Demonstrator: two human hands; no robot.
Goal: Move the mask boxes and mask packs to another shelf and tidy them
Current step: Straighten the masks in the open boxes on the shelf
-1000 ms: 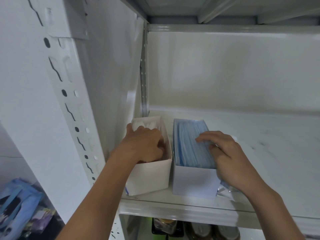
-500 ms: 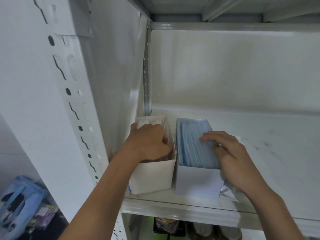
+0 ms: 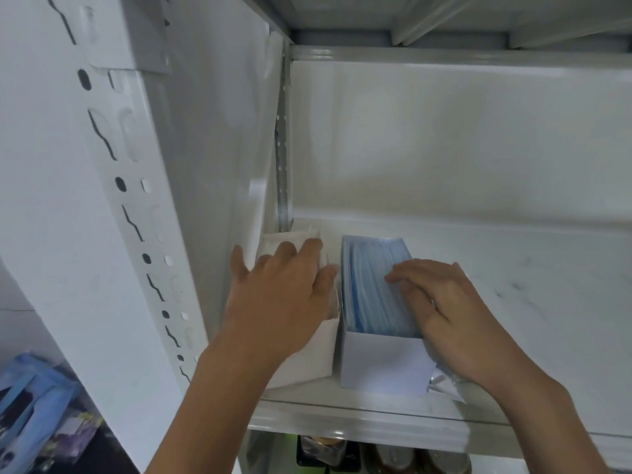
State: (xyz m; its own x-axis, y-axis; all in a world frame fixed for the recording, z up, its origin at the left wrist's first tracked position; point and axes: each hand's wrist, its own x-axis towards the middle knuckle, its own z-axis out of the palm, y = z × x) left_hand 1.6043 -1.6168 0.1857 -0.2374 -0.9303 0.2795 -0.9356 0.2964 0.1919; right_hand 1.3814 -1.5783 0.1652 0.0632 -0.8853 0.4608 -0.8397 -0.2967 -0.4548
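Observation:
Two open white mask boxes stand side by side at the left end of a white shelf (image 3: 513, 268). The left box (image 3: 307, 357) holds white masks and sits against the shelf's side wall. My left hand (image 3: 280, 295) lies over its top, fingers spread and fairly straight, touching the white masks. The right box (image 3: 383, 364) is full of blue masks (image 3: 366, 285). My right hand (image 3: 444, 309) rests flat on the blue masks and the box's right side. A clear plastic mask pack (image 3: 444, 388) pokes out beneath that hand, mostly hidden.
A perforated white upright post (image 3: 130, 200) stands at the left. The shelf's front lip (image 3: 359, 422) runs below the boxes, with jars (image 3: 386, 456) on the level underneath. Blue packaged items (image 3: 30, 405) lie at the lower left. Bare shelf surface stretches to the right.
My left hand has uncurled from a grip inside the left box and now lies spread over its top. The right hand has barely moved.

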